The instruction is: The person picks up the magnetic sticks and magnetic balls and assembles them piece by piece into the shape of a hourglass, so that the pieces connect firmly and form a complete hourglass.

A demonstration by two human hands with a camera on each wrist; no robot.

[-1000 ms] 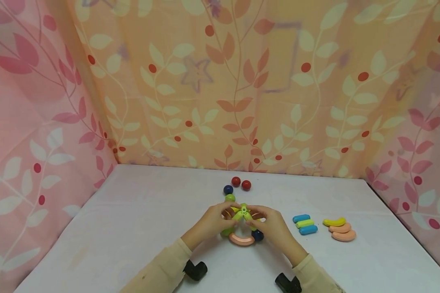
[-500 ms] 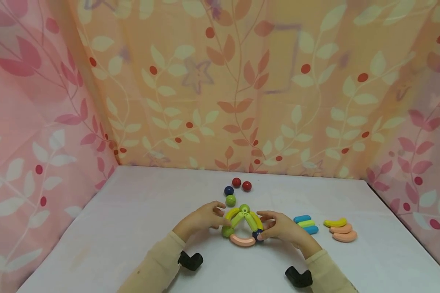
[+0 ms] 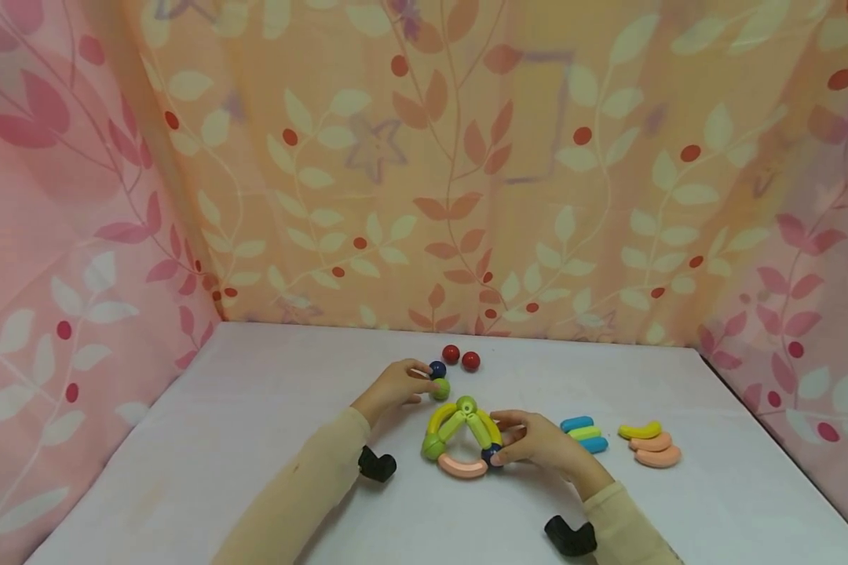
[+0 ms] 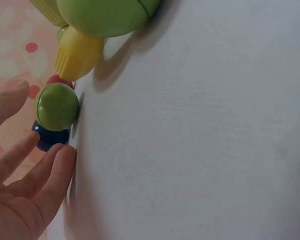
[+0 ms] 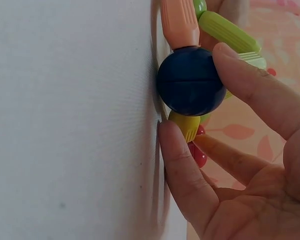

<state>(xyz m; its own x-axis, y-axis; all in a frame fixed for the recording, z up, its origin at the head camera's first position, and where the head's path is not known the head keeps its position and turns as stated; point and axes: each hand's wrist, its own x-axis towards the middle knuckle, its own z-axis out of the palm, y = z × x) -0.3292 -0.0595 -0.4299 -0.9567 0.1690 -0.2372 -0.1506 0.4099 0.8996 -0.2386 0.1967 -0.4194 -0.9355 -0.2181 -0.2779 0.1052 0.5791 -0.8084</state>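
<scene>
A ring of toy rods and balls lies on the table: two yellow curved rods [image 3: 492, 424], a peach curved rod [image 3: 462, 468], green balls [image 3: 434, 447] and a dark blue ball [image 5: 191, 81]. Two light green straight rods [image 3: 478, 431] lean up inside it to the top green ball. My right hand [image 3: 537, 443] holds the ring at the blue ball, thumb on one side and fingertips at the other, by the yellow rod. Behind the ring, my left hand [image 3: 396, 386] spreads its thumb and fingers around a loose green ball [image 4: 57, 106], beside a loose dark blue ball [image 4: 51, 136].
Two red balls [image 3: 461, 358] sit farther back on the white table [image 3: 290, 377]. To the right lie blue and light green straight rods [image 3: 584, 433], then a yellow curved rod [image 3: 639, 430] and two peach rods [image 3: 655, 451]. A patterned curtain [image 3: 367, 196] stands behind.
Both hands came away from the ring's top. My left hand then moved back to the loose green ball, while my right hand shifted down the ring's right side to its blue ball.
</scene>
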